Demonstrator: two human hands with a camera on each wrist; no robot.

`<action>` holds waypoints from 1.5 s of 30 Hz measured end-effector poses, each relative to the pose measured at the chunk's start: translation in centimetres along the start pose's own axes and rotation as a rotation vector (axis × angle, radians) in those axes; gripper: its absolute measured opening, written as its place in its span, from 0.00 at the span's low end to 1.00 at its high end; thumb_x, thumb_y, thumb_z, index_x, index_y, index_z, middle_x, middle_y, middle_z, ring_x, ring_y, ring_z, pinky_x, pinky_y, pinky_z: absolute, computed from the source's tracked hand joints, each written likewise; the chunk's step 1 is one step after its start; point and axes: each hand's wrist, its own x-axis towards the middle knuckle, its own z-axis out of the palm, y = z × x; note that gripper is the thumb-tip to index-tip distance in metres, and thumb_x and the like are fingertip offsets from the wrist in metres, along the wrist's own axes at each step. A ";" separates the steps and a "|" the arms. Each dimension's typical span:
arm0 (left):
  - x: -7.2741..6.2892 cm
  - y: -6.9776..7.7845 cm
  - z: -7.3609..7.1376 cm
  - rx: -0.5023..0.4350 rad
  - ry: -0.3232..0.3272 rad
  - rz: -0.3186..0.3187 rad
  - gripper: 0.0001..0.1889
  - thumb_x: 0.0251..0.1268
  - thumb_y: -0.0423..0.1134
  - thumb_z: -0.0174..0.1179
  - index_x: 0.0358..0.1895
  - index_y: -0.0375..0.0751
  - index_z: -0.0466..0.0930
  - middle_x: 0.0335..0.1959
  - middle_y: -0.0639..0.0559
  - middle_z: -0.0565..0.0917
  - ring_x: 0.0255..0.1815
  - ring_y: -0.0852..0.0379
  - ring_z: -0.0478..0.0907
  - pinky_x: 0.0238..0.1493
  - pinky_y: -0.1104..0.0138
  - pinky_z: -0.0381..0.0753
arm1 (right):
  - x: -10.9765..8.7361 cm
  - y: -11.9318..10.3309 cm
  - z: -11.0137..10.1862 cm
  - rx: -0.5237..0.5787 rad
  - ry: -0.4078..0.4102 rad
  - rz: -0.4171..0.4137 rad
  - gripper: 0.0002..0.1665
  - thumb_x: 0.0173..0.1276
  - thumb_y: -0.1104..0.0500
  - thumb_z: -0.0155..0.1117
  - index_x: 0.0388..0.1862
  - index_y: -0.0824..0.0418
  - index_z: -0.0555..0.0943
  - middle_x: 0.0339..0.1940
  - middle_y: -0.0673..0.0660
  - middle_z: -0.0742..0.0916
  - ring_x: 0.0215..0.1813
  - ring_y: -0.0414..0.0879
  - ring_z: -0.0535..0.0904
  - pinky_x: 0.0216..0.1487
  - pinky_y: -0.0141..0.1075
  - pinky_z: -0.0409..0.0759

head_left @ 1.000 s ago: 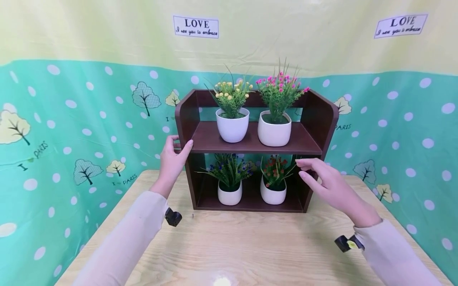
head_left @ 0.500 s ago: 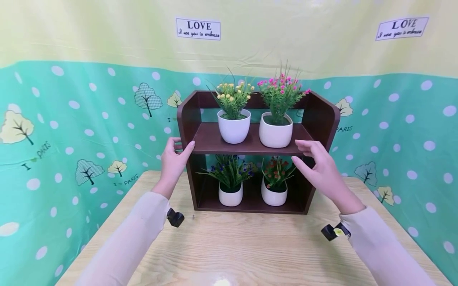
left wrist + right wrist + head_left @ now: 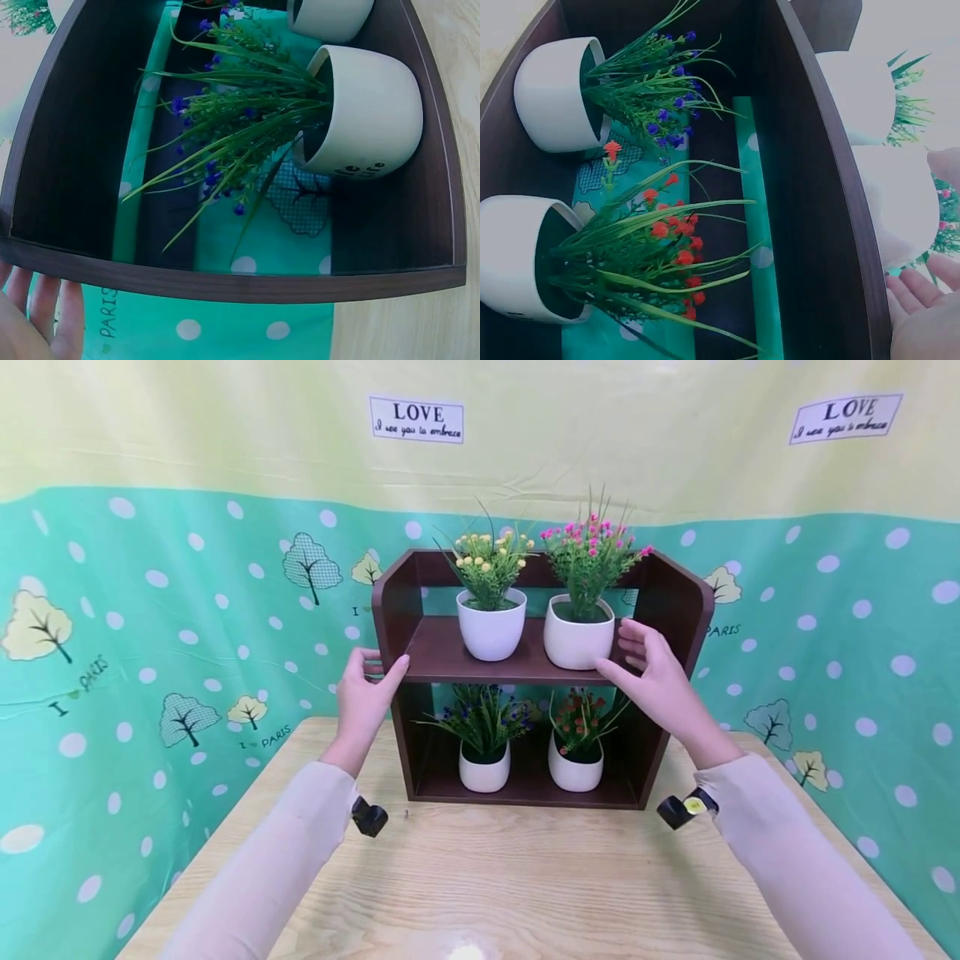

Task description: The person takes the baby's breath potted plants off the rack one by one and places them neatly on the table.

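Left fingers (image 3: pixel 395 672) grip shelf edge (image 3: pixel 379 618); right fingers (image 3: pixel 636 637) beside pink-flowered pot (image 3: pixel 576 642); gap (image 3: pixel 534 647) leftward.

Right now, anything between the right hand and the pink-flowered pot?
Nothing visible. The right hand is at the right side of the pink-flowered pot; contact isn't clear. The yellow-flowered pot stands on the opposite side, out of that path.

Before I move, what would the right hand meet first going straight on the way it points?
Most likely the white pot of pink flowers on the upper shelf; the thumb of the right hand overlaps its edge in the head view, though contact is unclear.
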 end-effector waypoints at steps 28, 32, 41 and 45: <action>-0.2 -0.5 0.6 -0.024 0.081 0.059 0.26 0.65 0.58 0.65 0.55 0.45 0.74 0.43 0.48 0.81 0.42 0.53 0.76 0.36 0.65 0.82 | 6.2 -0.6 0.8 0.048 -0.178 0.251 0.75 0.56 0.34 0.75 0.83 0.52 0.33 0.77 0.63 0.62 0.75 0.54 0.59 0.75 0.55 0.54; -0.2 -0.4 0.5 -0.024 0.084 0.060 0.25 0.65 0.58 0.66 0.55 0.44 0.74 0.43 0.47 0.81 0.41 0.53 0.76 0.35 0.65 0.82 | 6.4 -0.6 1.3 0.019 -0.160 0.252 0.76 0.54 0.32 0.75 0.83 0.52 0.33 0.74 0.65 0.67 0.74 0.55 0.60 0.74 0.56 0.55; -0.1 -0.6 0.5 -0.014 0.079 0.059 0.26 0.65 0.58 0.65 0.55 0.44 0.74 0.43 0.47 0.81 0.42 0.53 0.76 0.36 0.65 0.82 | 6.0 -0.4 1.4 -0.019 -0.129 0.235 0.75 0.54 0.30 0.73 0.83 0.53 0.35 0.72 0.65 0.68 0.73 0.56 0.63 0.73 0.58 0.58; -0.1 -0.6 0.6 -0.017 0.076 0.055 0.26 0.65 0.59 0.65 0.55 0.44 0.73 0.44 0.47 0.81 0.43 0.53 0.77 0.38 0.64 0.82 | 5.7 -0.5 1.2 -0.021 -0.121 0.227 0.75 0.54 0.29 0.73 0.83 0.53 0.35 0.71 0.65 0.69 0.72 0.56 0.65 0.72 0.58 0.59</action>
